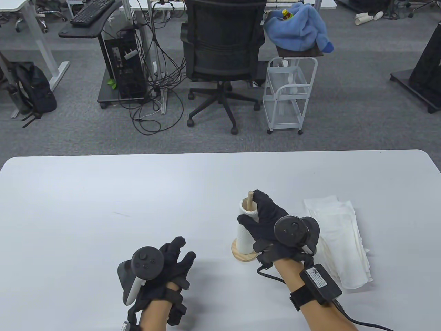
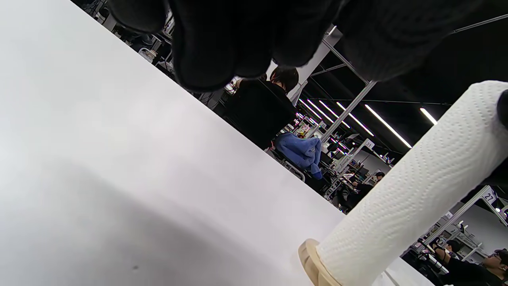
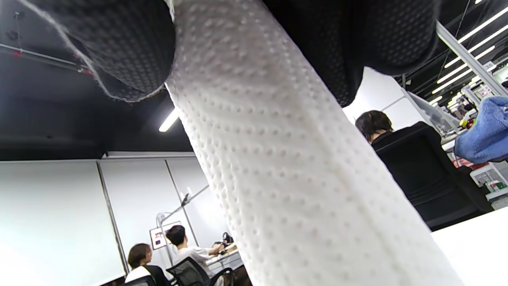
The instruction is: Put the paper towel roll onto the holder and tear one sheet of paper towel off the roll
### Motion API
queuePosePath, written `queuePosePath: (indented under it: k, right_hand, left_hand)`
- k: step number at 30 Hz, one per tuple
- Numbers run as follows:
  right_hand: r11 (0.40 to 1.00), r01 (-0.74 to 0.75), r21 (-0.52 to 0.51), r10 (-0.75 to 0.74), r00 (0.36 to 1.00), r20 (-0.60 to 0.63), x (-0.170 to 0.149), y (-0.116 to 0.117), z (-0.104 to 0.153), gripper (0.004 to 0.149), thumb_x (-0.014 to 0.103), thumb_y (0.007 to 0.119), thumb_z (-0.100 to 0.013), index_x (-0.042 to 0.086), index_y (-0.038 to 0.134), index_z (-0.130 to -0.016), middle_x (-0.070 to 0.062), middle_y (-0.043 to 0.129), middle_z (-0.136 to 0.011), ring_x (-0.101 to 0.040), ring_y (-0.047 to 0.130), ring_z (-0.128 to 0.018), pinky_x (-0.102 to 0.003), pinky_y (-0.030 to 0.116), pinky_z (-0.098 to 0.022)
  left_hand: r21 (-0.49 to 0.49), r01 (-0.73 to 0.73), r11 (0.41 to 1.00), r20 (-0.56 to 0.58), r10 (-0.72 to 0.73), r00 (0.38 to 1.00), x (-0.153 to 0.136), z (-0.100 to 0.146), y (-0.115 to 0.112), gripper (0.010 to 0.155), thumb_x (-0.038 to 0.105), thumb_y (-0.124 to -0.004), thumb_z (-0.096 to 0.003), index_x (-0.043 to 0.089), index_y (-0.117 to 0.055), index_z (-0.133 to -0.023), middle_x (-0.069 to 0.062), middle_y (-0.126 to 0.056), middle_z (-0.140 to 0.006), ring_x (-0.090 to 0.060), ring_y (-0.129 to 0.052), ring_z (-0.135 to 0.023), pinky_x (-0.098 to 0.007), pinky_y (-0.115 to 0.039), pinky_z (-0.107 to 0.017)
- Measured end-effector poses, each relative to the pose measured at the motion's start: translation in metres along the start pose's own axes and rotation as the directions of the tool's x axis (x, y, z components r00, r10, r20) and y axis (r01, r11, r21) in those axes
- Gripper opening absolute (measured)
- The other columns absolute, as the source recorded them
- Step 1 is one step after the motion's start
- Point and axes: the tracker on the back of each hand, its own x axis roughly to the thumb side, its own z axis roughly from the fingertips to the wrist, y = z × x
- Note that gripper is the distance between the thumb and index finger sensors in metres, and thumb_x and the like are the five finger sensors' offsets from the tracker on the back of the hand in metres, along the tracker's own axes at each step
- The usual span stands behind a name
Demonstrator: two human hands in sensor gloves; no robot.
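Observation:
A thin white paper towel roll (image 1: 244,230) stands upright on the wooden holder (image 1: 241,254), whose dowel tip (image 1: 250,199) sticks out above it. My right hand (image 1: 262,220) grips the upper part of the roll, thumb on the left side and fingers behind it. The right wrist view shows the roll (image 3: 293,167) close up between my gloved fingers (image 3: 119,47). My left hand (image 1: 174,258) hovers left of the holder with fingers loosely spread, holding nothing. In the left wrist view, the roll (image 2: 420,186) and the holder's base (image 2: 311,262) are at the right.
A pile of loose white paper sheets (image 1: 339,241) lies on the white table (image 1: 103,207) just right of my right hand. Beyond the table's far edge stand an office chair (image 1: 224,51) and a white wire cart (image 1: 287,93).

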Motion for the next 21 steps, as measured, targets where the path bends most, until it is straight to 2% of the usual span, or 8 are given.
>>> queuePosePath:
  k: [6, 8, 11, 14, 18, 21]
  right_hand:
    - [1.000, -0.004, -0.003, 0.004, 0.999, 0.046, 0.002, -0.028, 0.004, 0.087, 0.059, 0.079, -0.048, 0.025, 0.021, -0.103, -0.022, 0.045, -0.105, -0.040, 0.083, -0.076, -0.053, 0.068, -0.057]
    - [0.999, 0.040, -0.023, -0.039, 0.999, 0.037, -0.001, -0.045, 0.006, 0.085, 0.060, 0.077, -0.049, 0.025, 0.022, -0.103, -0.023, 0.045, -0.104, -0.039, 0.083, -0.075, -0.053, 0.068, -0.057]
    - [0.997, 0.074, -0.009, -0.074, 0.997, -0.011, -0.006, -0.060, 0.005, 0.081, 0.060, 0.077, -0.049, 0.021, 0.033, -0.104, -0.024, 0.048, -0.104, -0.039, 0.083, -0.073, -0.054, 0.067, -0.057]
    - [0.995, 0.058, 0.076, -0.052, 0.995, -0.082, -0.014, -0.061, 0.003, 0.074, 0.058, 0.079, -0.049, 0.019, 0.048, -0.104, -0.025, 0.047, -0.105, -0.040, 0.081, -0.076, -0.056, 0.065, -0.059]
    - [0.975, 0.103, 0.196, -0.074, 0.986, -0.149, -0.029, -0.049, -0.002, 0.082, 0.063, 0.081, -0.045, 0.018, 0.049, -0.105, -0.025, 0.041, -0.107, -0.043, 0.076, -0.082, -0.058, 0.060, -0.063]
    - [0.950, 0.183, 0.254, -0.135, 0.972, -0.195, -0.040, -0.038, -0.009, 0.087, 0.066, 0.081, -0.043, 0.016, 0.048, -0.106, -0.025, 0.038, -0.108, -0.044, 0.072, -0.085, -0.060, 0.057, -0.065]
  left_hand:
    - [0.032, 0.084, 0.996, -0.004, -0.084, 0.996, 0.006, -0.003, 0.000, 0.078, 0.055, -0.081, -0.0456, 0.030, -0.040, -0.106, -0.004, -0.041, -0.109, -0.039, -0.061, -0.096, -0.060, -0.051, -0.074]
    - [0.132, 0.150, 0.980, 0.046, -0.157, 0.986, 0.022, 0.001, 0.006, 0.081, 0.057, -0.082, -0.0448, 0.032, -0.036, -0.107, -0.003, -0.036, -0.110, -0.039, -0.056, -0.100, -0.061, -0.048, -0.075]
    - [0.281, 0.325, 0.903, 0.109, -0.366, 0.924, 0.058, 0.007, 0.012, 0.085, 0.060, -0.081, -0.0448, 0.034, -0.028, -0.106, 0.000, -0.030, -0.111, -0.037, -0.051, -0.103, -0.060, -0.046, -0.077]
    - [0.367, 0.398, 0.841, 0.191, -0.487, 0.852, 0.094, 0.009, 0.009, 0.087, 0.061, -0.081, -0.0447, 0.033, -0.025, -0.106, 0.000, -0.026, -0.111, -0.037, -0.048, -0.104, -0.058, -0.047, -0.077]
    - [0.379, 0.391, 0.839, 0.325, -0.516, 0.793, 0.144, 0.004, -0.008, 0.088, 0.059, -0.083, -0.0434, 0.033, -0.027, -0.106, 0.000, -0.025, -0.113, -0.037, -0.045, -0.108, -0.055, -0.050, -0.079]
    - [0.391, 0.437, 0.810, 0.360, -0.572, 0.737, 0.169, -0.007, -0.023, 0.088, 0.058, -0.084, -0.0434, 0.035, -0.027, -0.107, 0.002, -0.025, -0.113, -0.035, -0.045, -0.109, -0.054, -0.052, -0.079]
